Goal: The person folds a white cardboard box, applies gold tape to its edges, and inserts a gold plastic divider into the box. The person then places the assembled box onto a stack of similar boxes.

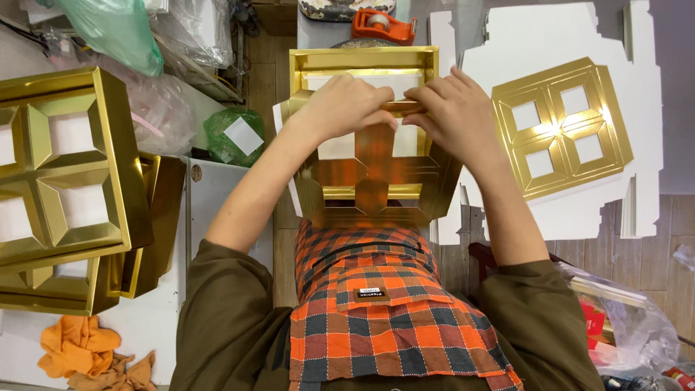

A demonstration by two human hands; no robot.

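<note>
A shiny gold cardboard insert with square window cut-outs (373,177) rests against my orange checked apron, tilted toward a gold box tray (362,61) behind it. My left hand (344,105) presses on the insert's upper left part. Fingers of my right hand (452,108) pinch a folded gold strip at the insert's top middle. Both hands touch each other over the insert.
A stack of finished gold four-window trays (61,174) stands at the left. On white card sheets (644,108) at the right lies a flat gold die-cut insert (561,127). An orange tape dispenser (384,25) sits at the top. An orange cloth (79,347) lies bottom left; plastic bags (116,29) fill the upper left.
</note>
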